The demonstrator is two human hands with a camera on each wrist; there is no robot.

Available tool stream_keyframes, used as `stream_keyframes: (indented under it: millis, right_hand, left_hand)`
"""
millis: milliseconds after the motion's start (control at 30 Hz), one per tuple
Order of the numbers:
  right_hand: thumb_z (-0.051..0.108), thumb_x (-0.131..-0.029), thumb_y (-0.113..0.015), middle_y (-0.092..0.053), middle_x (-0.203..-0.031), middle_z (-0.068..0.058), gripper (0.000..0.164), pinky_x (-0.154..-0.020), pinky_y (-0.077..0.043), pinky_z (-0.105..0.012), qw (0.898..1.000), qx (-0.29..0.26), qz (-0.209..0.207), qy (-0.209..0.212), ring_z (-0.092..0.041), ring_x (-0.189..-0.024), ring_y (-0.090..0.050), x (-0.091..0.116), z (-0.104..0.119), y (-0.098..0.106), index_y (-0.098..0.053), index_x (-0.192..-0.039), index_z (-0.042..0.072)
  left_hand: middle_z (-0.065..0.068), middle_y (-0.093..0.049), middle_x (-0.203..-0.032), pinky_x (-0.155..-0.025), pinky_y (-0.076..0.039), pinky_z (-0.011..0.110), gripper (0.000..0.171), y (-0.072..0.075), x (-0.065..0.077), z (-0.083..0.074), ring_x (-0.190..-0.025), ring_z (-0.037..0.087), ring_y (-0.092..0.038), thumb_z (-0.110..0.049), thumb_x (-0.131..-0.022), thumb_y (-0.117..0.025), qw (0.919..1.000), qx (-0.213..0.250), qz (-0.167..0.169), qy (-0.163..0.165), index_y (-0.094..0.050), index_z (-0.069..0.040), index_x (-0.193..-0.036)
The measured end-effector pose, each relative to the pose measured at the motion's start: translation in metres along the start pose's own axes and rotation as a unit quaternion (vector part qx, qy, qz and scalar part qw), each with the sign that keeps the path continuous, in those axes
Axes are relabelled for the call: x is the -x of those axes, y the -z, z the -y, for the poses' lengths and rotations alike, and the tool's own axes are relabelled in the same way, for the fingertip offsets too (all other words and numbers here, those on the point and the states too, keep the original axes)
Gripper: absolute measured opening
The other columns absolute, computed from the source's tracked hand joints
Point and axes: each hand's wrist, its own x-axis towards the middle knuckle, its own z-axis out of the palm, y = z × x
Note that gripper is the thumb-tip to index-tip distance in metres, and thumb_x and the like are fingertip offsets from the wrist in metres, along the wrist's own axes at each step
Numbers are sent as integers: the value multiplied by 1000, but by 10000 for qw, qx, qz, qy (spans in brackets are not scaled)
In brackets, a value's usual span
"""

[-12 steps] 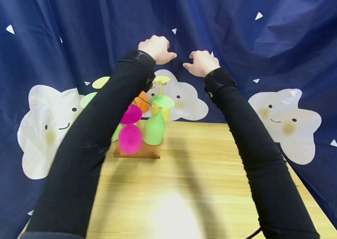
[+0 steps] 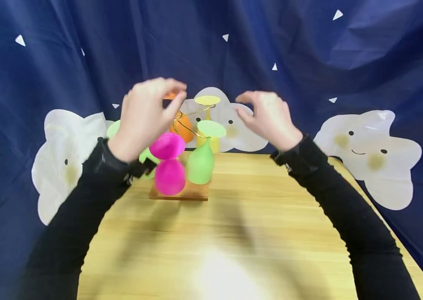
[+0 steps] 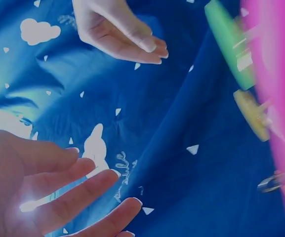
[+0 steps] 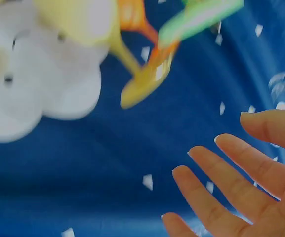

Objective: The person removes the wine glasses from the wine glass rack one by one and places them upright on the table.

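Observation:
Coloured goblets hang upside down by their bases from a gold wire rack [image 2: 192, 111] on a wooden base [image 2: 192, 192]. In the head view I see a magenta goblet [image 2: 170, 177], a green goblet [image 2: 201, 162], an orange goblet [image 2: 183, 129] and a yellow goblet [image 2: 208, 143]. My left hand [image 2: 147, 112] is in the air, in front of the rack's left side and covering part of it. To the right of the rack hovers my right hand [image 2: 267, 116]. Both hold nothing; their fingers look relaxed and spread in the wrist views.
The rack stands on a light wooden table [image 2: 271, 216] with a bright glare near its front. Behind it hangs a dark blue curtain [image 2: 290, 33] printed with white smiling clouds [image 2: 369, 156] and small triangles.
Both hands have come down and back towards the body and spread apart. The left has moved left, over the rack's left side; the right has moved slightly right. The goblets stay put.

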Motion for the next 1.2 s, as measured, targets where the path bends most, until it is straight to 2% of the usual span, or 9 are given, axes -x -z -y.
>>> stream_keyframes:
  millis: [100, 200, 300, 433, 533, 600, 800, 1000, 1200]
  right_hand:
    - [23, -91, -65, -71, -107, -6, 25, -63, -55, -46, 9971, -118, -184, 725, -28, -90, -68, 28, 7, -20, -71, -112, 11]
    - [11, -88, -67, -70, -110, -7, 26, -72, -56, -41, 9896, -263, -327, 1376, -25, -97, -66, 41, 9, -38, -68, -114, 7]
    - [-2, -85, -64, -66, -118, -12, 35, -88, -53, -39, 9774, -296, -416, 2050, -26, -108, -62, 47, 8, -51, -64, -119, 1]
    - [-11, -78, -55, -63, -122, -19, 44, -95, -50, -39, 9633, -481, -403, 2611, -30, -109, -62, 54, 6, -60, -60, -122, -6]
    - [-9, -79, -56, -64, -119, -18, 42, -94, -50, -38, 9617, -568, -405, 2652, -30, -107, -63, 59, 5, -62, -61, -120, -6]
    - [-7, -82, -58, -66, -116, -16, 36, -95, -50, -38, 9617, -485, -459, 2659, -28, -108, -63, 61, 5, -64, -63, -118, -5]
    - [-6, -86, -63, -69, -114, -14, 31, -91, -52, -37, 9564, -107, -775, 2815, -25, -107, -65, 66, 5, -70, -66, -116, -1]
    - [-7, -84, -66, -68, -114, -16, 34, -81, -56, -38, 9449, 22, -1251, 3025, -25, -104, -66, 70, 1, -78, -65, -117, -3]
    - [-4, -84, -67, -69, -111, -16, 30, -82, -56, -40, 9309, -59, -1746, 3208, -26, -102, -67, 71, 6, -81, -67, -114, -2]
  left_hand:
    - [10, -72, -94, -56, -47, 40, 19, -19, 40, 4, -77, 29, -62, -15, -93, -62, 9979, 158, -462, -415, -73, -5, -104]
    - [10, -72, -94, -60, -48, 38, 15, -39, 61, 0, -79, 30, -61, -12, -91, -65, 9959, 22, -481, -771, -74, -3, -100]
    - [10, -72, -97, -70, -51, 40, 13, -58, 76, -11, -85, 31, -62, -8, -89, -67, 9904, -501, -506, -1182, -73, -3, -99]
    - [12, -71, -106, -82, -49, 45, 18, -75, 94, -28, -96, 34, -62, -3, -89, -63, 9724, -1600, -715, -1540, -71, -2, -105]
    - [13, -68, -112, -89, -47, 49, 22, -83, 98, -37, -102, 36, -60, -2, -93, -56, 9579, -2217, -880, -1597, -69, -1, -111]
    - [13, -67, -114, -93, -45, 51, 24, -86, 99, -41, -103, 37, -58, -4, -96, -52, 9544, -2389, -921, -1533, -68, -1, -114]
    - [12, -67, -109, -95, -42, 54, 27, -91, 101, -44, -100, 36, -58, -6, -98, -46, 9548, -2510, -885, -1326, -68, 1, -114]
    - [13, -68, -109, -96, -42, 54, 27, -90, 101, -45, -102, 35, -58, -5, -96, -48, 9564, -2429, -893, -1357, -68, 1, -113]
    - [16, -70, -106, -93, -44, 54, 25, -83, 97, -42, -98, 37, -60, -7, -93, -53, 9542, -2397, -1200, -1330, -70, 3, -108]
